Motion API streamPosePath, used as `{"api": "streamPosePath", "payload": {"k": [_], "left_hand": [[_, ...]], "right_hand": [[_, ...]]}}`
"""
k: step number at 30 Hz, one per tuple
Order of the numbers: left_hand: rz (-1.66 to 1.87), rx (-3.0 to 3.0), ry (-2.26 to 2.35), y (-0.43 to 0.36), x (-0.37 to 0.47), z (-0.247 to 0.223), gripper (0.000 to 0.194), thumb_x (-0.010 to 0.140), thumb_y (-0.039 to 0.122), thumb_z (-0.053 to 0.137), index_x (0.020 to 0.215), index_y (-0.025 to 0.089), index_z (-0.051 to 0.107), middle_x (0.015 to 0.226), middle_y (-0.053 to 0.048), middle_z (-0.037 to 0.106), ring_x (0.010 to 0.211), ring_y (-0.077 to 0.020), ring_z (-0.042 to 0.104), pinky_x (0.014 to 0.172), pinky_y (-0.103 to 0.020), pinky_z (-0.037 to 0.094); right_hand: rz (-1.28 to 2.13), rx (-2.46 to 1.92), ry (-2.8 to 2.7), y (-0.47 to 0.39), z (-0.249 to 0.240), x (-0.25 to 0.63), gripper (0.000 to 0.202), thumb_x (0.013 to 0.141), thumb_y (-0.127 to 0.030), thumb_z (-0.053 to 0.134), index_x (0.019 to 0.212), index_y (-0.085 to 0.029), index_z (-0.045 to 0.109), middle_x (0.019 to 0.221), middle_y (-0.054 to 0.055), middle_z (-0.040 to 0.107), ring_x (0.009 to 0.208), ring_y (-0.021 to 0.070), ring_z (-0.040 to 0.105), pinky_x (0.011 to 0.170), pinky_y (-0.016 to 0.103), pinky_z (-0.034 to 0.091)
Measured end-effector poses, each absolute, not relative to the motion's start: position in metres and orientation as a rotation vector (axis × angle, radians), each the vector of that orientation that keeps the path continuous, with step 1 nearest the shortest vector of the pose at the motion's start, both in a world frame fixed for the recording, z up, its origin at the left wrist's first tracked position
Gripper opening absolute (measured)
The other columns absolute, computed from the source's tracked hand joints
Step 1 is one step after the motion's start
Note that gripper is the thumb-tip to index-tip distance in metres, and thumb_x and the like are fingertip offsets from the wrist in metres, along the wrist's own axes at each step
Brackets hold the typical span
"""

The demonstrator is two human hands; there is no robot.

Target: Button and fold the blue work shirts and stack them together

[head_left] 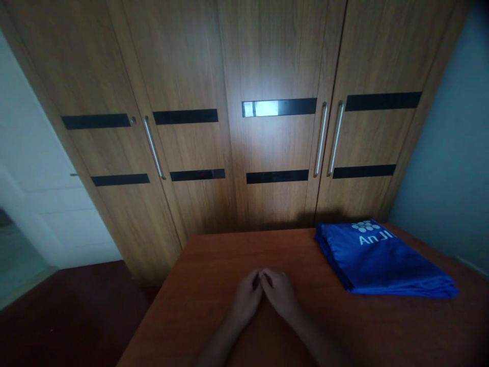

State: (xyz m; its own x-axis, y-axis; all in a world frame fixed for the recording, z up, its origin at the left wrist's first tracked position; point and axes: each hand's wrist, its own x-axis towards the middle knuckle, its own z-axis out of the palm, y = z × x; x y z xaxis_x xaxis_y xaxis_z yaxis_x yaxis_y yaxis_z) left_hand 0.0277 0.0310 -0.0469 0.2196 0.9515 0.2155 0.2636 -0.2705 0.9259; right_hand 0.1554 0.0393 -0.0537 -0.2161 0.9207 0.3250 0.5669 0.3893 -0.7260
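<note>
My left hand (247,294) and my right hand (279,292) rest together on the brown wooden table (214,260). Their fingers are curled in and the fronts of the two hands touch each other, both closed, with no object showing in them. To the right of my right hand, apart from it, lies a folded blue cloth or bag (385,265) with white lettering and a cluster of white dots printed on its top.
A tall wooden wardrobe (267,204) with dark strips and metal handles (321,140) stands behind the table. At the left are a white door (69,224) and dark red floor (84,311). A pale blue wall (446,168) is at the right.
</note>
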Motion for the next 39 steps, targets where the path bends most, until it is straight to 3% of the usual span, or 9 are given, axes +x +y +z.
{"api": "streamPosePath", "payload": {"k": [5,19,39], "left_hand": [[1.028,1.809,1.152,0.027,0.028,-0.047,0.027,0.081,0.018,0.047,0.102,0.02,0.065,0.101,-0.005,0.07,0.09,-0.0193,0.062,0.084,-0.03,0.045],[1.008,1.82,1.203,0.027,0.03,-0.048,0.029,0.078,0.015,0.047,0.1,0.022,0.065,0.096,-0.005,0.069,0.09,-0.0206,0.062,0.085,-0.031,0.045],[0.996,1.891,1.203,0.027,0.029,-0.051,0.032,0.077,0.01,0.044,0.101,0.02,0.063,0.102,-0.006,0.069,0.092,-0.0183,0.062,0.085,-0.03,0.044]], "right_hand": [[0.612,-1.299,-1.911,0.028,-0.065,0.156,0.031,0.092,-0.022,0.034,0.091,-0.021,0.065,0.087,0.006,0.07,0.08,0.0173,0.064,0.073,0.027,0.045],[0.653,-1.272,-1.883,0.032,-0.07,0.159,0.029,0.091,-0.022,0.035,0.09,-0.022,0.064,0.089,0.006,0.07,0.08,0.0181,0.065,0.073,0.028,0.046],[0.657,-1.253,-1.883,0.034,-0.074,0.158,0.028,0.09,-0.018,0.035,0.089,-0.02,0.064,0.088,0.006,0.069,0.08,0.0168,0.064,0.073,0.026,0.044]]}}
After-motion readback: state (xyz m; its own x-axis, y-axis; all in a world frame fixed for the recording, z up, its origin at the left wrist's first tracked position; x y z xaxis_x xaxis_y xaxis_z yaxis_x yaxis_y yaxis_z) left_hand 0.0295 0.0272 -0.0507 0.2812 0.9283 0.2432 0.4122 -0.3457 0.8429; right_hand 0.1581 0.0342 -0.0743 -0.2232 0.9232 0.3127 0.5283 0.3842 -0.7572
